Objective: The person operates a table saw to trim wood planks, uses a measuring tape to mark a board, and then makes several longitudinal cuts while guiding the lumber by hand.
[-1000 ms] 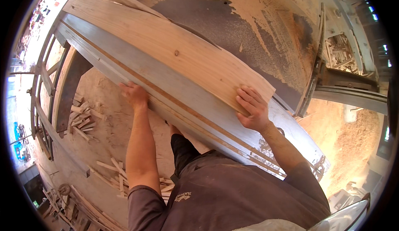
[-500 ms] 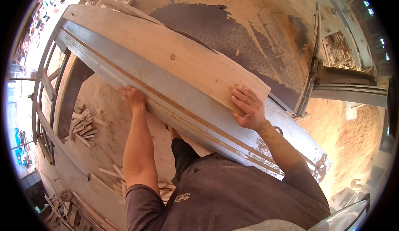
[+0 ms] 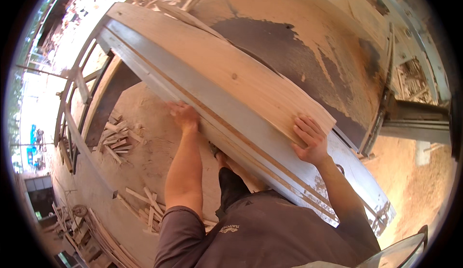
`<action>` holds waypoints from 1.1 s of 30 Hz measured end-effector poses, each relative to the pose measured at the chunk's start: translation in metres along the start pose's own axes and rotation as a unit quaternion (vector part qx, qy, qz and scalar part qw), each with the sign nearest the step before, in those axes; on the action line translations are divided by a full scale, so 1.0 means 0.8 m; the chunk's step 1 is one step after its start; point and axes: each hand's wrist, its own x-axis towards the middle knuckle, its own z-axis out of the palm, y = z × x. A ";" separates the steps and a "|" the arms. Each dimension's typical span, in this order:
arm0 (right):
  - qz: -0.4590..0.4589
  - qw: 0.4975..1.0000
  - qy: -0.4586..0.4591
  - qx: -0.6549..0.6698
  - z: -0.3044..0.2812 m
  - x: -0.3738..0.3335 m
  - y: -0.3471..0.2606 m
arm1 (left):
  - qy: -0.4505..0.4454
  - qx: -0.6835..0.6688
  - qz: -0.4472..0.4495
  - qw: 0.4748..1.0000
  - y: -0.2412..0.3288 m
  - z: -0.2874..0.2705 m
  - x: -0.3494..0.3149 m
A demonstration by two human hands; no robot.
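A long pale wooden board (image 3: 234,75) with a small knot lies flat along a long grey metal machine bed (image 3: 193,89). My right hand (image 3: 310,139) grips the board near its right end, with fingers over the top face and thumb at the near edge. Farther left, my left hand (image 3: 184,115) is closed on the near edge of the metal bed, its fingertips slightly blurred. It is apart from the board. Rust-brown strips run lengthwise along the bed between my hands and the board.
Beyond the board spreads a dark sheet (image 3: 263,39) partly covered in sawdust. Wood offcuts (image 3: 115,140) lie on the floor at left, with more sticks (image 3: 147,205) nearer me. A metal frame (image 3: 84,92) stands at the bed's left end. Metal rails (image 3: 417,123) are at right.
The whole scene has shifted right and slightly down in the picture. Both hands keep their places on the board and the bed edge.
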 end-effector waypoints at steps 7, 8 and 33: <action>-0.012 1.000 -0.001 -0.002 0.002 0.001 -0.002 | -0.004 -0.020 -0.050 0.999 0.018 -0.024 -0.013; -0.011 1.000 -0.001 -0.004 0.002 0.000 -0.002 | -0.009 -0.019 -0.056 0.998 0.023 -0.027 -0.016; 0.031 0.998 -0.054 -0.027 0.000 0.009 -0.007 | -0.007 0.102 0.550 0.829 0.242 0.002 0.329</action>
